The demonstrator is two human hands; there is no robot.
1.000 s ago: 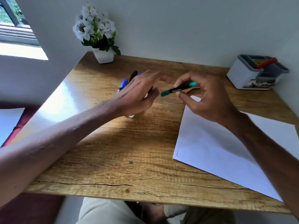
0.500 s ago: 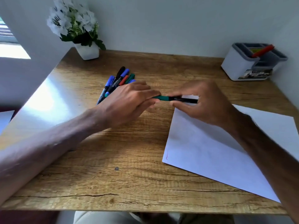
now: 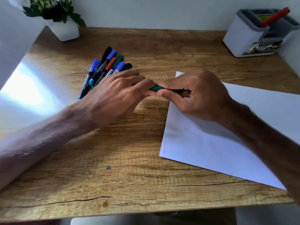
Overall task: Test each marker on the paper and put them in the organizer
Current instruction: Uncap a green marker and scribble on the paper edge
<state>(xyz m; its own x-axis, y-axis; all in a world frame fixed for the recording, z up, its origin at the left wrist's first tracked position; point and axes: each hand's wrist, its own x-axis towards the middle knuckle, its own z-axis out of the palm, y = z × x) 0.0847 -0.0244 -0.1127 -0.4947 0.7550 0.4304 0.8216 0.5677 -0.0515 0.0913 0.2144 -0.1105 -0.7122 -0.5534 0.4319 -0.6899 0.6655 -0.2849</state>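
Marker (image 3: 155,88) horizontal, green end leftward

Daylight from the left throws white glare across the brown wooden desk (image 3: 113,176); edges bend; everything looks slightly soft.

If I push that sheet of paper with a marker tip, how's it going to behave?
The sheet of paper looks single and thin, lying flat, so probably floppy and very light. It lies loose on the smooth wooden desk, and the left hand and right hand both hold the green marker, so it may slide under a stroke unless pinned.
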